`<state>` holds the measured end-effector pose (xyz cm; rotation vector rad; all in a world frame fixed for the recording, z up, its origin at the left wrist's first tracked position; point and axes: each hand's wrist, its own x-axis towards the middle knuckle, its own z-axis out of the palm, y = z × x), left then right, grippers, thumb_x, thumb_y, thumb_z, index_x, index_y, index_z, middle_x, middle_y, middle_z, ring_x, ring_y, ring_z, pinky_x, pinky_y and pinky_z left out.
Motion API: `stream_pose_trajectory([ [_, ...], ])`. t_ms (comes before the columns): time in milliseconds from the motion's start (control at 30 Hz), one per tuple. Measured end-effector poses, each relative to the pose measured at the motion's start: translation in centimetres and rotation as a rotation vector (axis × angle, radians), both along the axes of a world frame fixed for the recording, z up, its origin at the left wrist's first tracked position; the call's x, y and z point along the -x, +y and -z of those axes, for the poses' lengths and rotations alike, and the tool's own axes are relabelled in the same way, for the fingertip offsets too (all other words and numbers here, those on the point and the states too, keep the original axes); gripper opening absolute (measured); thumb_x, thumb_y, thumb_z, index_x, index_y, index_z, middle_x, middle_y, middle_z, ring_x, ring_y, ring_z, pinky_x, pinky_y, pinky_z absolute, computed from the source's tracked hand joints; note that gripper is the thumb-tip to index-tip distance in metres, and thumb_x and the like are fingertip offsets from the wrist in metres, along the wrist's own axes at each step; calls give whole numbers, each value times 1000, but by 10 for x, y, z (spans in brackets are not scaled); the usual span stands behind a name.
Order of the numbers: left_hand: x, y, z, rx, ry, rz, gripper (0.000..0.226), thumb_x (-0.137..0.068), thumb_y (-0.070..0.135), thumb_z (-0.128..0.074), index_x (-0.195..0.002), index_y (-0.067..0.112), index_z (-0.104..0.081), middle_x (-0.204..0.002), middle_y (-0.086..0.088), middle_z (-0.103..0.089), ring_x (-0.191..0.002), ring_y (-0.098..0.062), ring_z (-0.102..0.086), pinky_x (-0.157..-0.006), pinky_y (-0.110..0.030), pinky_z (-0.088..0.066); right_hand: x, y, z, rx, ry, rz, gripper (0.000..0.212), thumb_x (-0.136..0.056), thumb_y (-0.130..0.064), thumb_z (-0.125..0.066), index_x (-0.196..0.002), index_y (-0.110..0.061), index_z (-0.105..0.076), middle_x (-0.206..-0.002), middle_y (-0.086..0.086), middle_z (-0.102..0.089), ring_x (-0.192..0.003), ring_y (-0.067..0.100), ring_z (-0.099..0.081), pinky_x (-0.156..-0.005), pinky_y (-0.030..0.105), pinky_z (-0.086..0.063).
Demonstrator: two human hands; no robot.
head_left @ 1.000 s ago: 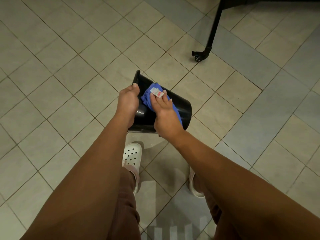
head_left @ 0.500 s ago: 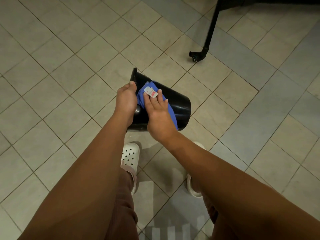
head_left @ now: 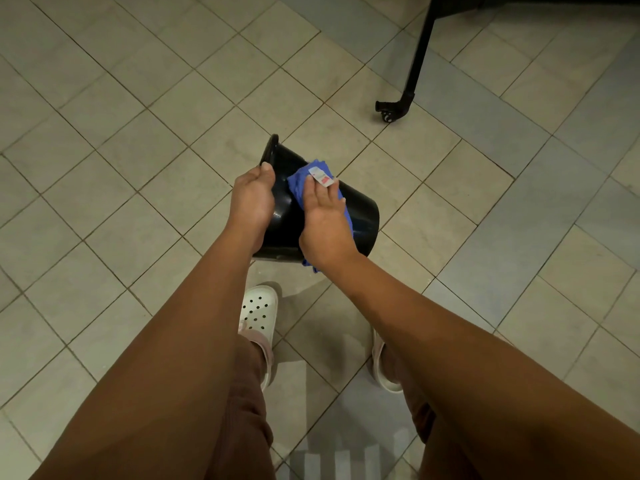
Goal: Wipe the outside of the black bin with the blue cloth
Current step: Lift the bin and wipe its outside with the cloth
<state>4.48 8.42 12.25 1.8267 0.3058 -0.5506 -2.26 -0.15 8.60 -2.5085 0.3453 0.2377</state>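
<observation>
We held the bin (head_left: 360,216) tipped on its side above the tiled floor (head_left: 138,133), ahead of our feet. Our left hand (head_left: 251,199) gripped its rim, thumb over the edge. Our right hand (head_left: 325,223) lay flat, fingers straight, pressing the cloth (head_left: 298,187) on the upper wall. We judged this mid-wipe: top face under way, base end and hidden underside probably left to do.
</observation>
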Motion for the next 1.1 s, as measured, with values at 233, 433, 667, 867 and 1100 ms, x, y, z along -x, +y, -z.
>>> stream_pose_trajectory([
  [233,5,-1,6,30,0,92,32,-104,30,-41,-88,15,-65,-99,-13,-69,-95,-26,-64,-96,-43,-49,-14,-20,5,-135,-76,69,81,-78,9,-49,-149,-4,-10,-156,15,-11,-145,32,0,-118,48,-9],
  [433,15,10,7,108,123,199,38,-100,41,-42,-123,19,-62,-123,-8,-68,-119,-25,-61,-108,-50,-43,-1,-19,9,-180,-111,107,74,-80,9,-46,-147,-1,-16,-154,16,-16,-143,31,-7,-119,38,-8],
  [667,14,16,11,262,131,245,14,-98,8,-55,-108,16,-62,-96,-4,-71,-93,-21,-69,-87,-38,-54,13,-8,15,-182,-279,96,63,-78,9,-46,-140,3,-34,-141,24,-33,-129,37,-32,-113,38,-26],
  [867,12,11,0,318,285,14,50,-101,49,-44,-114,8,-69,-108,-14,-74,-100,-27,-72,-85,-36,-56,19,-7,11,-26,-408,-80,53,-78,4,-57,-130,1,-49,-127,21,-47,-117,37,-42,-100,54,-38],
  [1100,12,1,-14,257,373,-133,64,-95,66,-41,-105,11,-73,-94,-11,-78,-94,-28,-73,-89,-41,-55,30,-4,3,4,-440,-163,61,-77,5,-62,-135,4,-43,-141,24,-40,-134,39,-33,-110,57,-28],
])
